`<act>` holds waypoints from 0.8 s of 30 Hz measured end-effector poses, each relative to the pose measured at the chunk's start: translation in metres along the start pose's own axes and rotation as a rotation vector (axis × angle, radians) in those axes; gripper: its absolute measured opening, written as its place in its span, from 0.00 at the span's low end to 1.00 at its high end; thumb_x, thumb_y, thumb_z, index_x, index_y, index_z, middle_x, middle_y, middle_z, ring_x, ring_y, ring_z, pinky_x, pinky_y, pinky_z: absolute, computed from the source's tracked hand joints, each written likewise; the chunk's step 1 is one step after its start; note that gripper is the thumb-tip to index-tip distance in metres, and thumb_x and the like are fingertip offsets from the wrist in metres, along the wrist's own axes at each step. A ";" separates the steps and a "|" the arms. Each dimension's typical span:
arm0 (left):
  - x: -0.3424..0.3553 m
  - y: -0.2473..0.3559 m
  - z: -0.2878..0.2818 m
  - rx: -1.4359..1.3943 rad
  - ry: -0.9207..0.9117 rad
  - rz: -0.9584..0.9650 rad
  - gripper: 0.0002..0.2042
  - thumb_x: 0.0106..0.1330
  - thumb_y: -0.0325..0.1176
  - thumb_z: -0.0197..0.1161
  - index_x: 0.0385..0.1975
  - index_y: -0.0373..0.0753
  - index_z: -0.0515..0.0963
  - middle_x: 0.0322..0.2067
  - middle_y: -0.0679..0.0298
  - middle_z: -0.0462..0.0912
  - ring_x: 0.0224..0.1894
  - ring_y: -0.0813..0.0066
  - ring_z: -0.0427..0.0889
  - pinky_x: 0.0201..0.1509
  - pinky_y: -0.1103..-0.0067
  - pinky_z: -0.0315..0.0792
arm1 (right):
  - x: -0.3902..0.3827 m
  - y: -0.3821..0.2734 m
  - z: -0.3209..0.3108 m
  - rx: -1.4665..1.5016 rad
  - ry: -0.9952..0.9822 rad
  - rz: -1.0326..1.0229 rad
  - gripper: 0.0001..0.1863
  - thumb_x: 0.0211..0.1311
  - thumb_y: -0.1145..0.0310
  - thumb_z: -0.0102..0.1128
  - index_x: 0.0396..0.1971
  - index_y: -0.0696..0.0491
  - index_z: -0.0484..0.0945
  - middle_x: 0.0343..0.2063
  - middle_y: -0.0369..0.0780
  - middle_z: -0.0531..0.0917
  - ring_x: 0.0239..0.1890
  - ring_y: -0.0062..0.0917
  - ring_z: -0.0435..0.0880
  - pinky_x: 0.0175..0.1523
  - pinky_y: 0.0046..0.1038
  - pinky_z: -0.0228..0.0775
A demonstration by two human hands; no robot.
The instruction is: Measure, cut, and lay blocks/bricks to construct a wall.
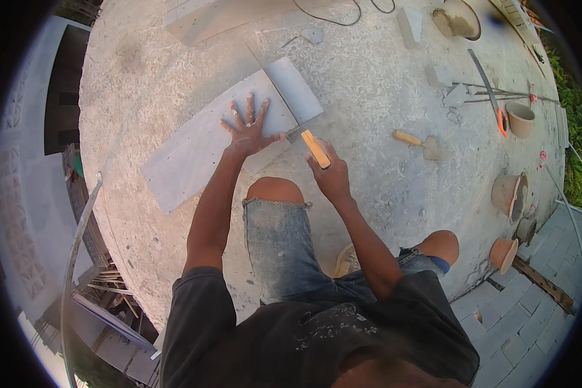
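Note:
A long pale grey lightweight concrete block (194, 145) lies slantwise on the dusty concrete floor in front of me. My left hand (246, 134) rests flat on it, fingers spread, close to the saw line. In my right hand (333, 178) is the light wooden handle of a handsaw (316, 150). Its thin dark blade runs away from me across the block, with a shorter section (297, 90) of block on the blade's right side. How deep the blade sits in the block I cannot tell. My bent knee is just below the block.
A trowel (435, 150) lies to the right, and beyond it an orange-handled handsaw (485, 81). Several buckets, one of them tan (519, 120), stand along the right side. Block offcuts (409, 27) and thin rods lie farther off. The floor's edge drops away at left.

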State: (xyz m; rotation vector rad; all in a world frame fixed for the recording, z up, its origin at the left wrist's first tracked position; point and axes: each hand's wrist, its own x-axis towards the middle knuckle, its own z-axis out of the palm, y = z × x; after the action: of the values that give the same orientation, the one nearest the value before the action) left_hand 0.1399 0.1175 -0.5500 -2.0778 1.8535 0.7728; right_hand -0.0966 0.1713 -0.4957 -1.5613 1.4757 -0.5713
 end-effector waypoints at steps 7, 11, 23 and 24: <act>-0.011 -0.018 0.002 -0.003 0.044 -0.028 0.55 0.47 0.78 0.55 0.73 0.62 0.38 0.74 0.61 0.22 0.70 0.35 0.15 0.59 0.27 0.24 | -0.175 0.045 -0.053 -0.082 0.036 -0.059 0.23 0.61 0.70 0.63 0.55 0.61 0.71 0.48 0.51 0.81 0.47 0.36 0.85 0.49 0.31 0.76; -0.005 -0.012 0.006 -0.009 0.149 0.018 0.55 0.46 0.79 0.54 0.73 0.63 0.39 0.74 0.61 0.22 0.70 0.36 0.15 0.59 0.27 0.23 | -0.089 0.024 -0.022 -0.041 0.019 0.007 0.23 0.63 0.67 0.63 0.55 0.58 0.71 0.46 0.50 0.82 0.44 0.36 0.85 0.47 0.31 0.77; -0.006 -0.019 0.012 0.023 0.152 -0.004 0.54 0.48 0.78 0.53 0.73 0.64 0.39 0.74 0.62 0.24 0.70 0.34 0.16 0.59 0.26 0.23 | -0.142 0.055 -0.040 -0.092 0.079 -0.082 0.23 0.61 0.65 0.65 0.54 0.56 0.73 0.44 0.49 0.83 0.41 0.36 0.86 0.41 0.32 0.77; -0.008 -0.019 0.015 0.020 0.139 -0.001 0.54 0.48 0.78 0.53 0.73 0.64 0.39 0.74 0.62 0.24 0.70 0.34 0.16 0.59 0.26 0.23 | -0.143 0.040 -0.044 -0.091 0.115 -0.106 0.22 0.60 0.66 0.65 0.54 0.56 0.74 0.44 0.48 0.83 0.40 0.35 0.86 0.41 0.31 0.77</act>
State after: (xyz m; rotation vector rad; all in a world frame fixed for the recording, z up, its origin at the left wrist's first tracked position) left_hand 0.1549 0.1351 -0.5612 -2.1699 1.9213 0.6212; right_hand -0.1812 0.2987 -0.4729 -1.7101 1.5295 -0.6738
